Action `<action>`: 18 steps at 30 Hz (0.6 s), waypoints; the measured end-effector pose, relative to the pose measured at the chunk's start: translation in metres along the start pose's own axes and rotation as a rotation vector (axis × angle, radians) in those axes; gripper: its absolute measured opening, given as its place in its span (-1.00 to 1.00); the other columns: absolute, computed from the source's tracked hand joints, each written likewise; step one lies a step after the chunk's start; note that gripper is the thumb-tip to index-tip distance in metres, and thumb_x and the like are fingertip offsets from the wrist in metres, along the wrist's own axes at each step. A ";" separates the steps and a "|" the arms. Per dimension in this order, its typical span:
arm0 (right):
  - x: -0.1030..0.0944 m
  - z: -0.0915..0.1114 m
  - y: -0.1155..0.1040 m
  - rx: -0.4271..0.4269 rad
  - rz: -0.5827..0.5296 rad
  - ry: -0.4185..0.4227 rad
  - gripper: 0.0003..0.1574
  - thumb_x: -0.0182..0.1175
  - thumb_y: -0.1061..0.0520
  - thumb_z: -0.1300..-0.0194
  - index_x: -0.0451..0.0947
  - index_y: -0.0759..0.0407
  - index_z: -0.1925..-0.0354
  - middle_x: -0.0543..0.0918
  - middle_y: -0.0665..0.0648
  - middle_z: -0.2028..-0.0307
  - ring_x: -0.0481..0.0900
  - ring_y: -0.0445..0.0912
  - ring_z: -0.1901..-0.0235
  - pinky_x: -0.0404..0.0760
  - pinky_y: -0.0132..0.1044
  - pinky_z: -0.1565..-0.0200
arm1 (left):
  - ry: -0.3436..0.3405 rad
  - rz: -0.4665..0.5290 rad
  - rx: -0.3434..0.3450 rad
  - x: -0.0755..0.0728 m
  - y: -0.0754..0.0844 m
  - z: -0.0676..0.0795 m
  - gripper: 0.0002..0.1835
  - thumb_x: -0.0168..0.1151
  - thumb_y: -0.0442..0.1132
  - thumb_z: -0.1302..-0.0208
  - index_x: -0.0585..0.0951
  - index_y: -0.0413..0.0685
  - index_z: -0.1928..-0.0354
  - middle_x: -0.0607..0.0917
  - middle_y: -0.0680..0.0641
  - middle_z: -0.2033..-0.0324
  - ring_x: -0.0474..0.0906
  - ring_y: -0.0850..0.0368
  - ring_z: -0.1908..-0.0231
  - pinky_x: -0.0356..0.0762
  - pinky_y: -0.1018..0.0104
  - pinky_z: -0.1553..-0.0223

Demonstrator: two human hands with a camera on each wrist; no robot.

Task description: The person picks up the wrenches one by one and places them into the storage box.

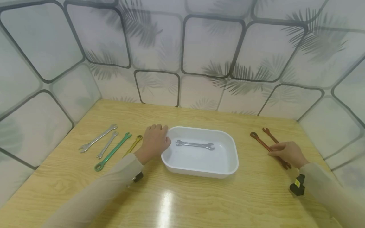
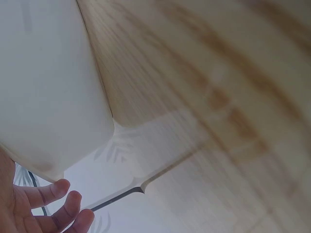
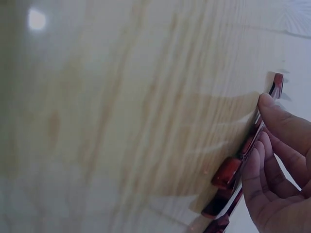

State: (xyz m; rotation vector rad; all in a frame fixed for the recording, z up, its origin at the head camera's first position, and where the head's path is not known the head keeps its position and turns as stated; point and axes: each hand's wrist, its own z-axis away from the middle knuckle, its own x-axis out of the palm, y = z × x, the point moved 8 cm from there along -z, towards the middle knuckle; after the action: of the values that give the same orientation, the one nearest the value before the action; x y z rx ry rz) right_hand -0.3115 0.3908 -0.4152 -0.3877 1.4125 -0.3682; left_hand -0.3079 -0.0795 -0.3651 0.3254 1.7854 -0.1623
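A white basin [image 1: 199, 173] stands mid-table with a silver double open-end wrench [image 1: 195, 145] lying in it. My left hand [image 1: 155, 141] holds the basin's left rim, its thumb over the edge; in the left wrist view loosely bent fingers [image 2: 73, 201] show beside the rim. At the right, two copper-red wrenches lie side by side. My right hand [image 1: 289, 154] pinches the nearer copper-red combination wrench [image 1: 260, 141] near its middle, thumb on one side and fingers on the other. The other copper-red wrench [image 1: 271, 135] runs behind that hand, which hides its lower part.
Left of the basin lie a large silver wrench [image 1: 98, 138], a small silver wrench [image 1: 107, 145], a green wrench [image 1: 113, 152] and a gold wrench [image 1: 133, 145], partly behind the left forearm. Patterned walls [image 1: 156, 88] close off the wooden table [image 1: 194, 202] at the back and sides.
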 end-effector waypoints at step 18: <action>0.001 0.001 -0.008 -0.047 0.037 0.032 -0.57 0.34 0.05 -0.09 0.64 0.37 0.17 0.69 0.38 0.24 0.60 0.18 0.24 0.54 -0.28 0.40 | 0.018 0.001 0.015 -0.001 0.002 0.000 -0.71 0.11 -0.16 -0.14 0.55 -0.19 0.15 0.56 -0.12 0.43 0.44 0.02 0.41 0.49 0.12 0.22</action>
State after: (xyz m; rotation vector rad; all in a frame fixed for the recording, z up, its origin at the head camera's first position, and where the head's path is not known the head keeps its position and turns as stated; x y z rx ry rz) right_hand -0.3107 0.3834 -0.4123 -0.3953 1.4596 -0.3126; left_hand -0.3070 -0.0782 -0.3642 0.3389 1.8028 -0.1724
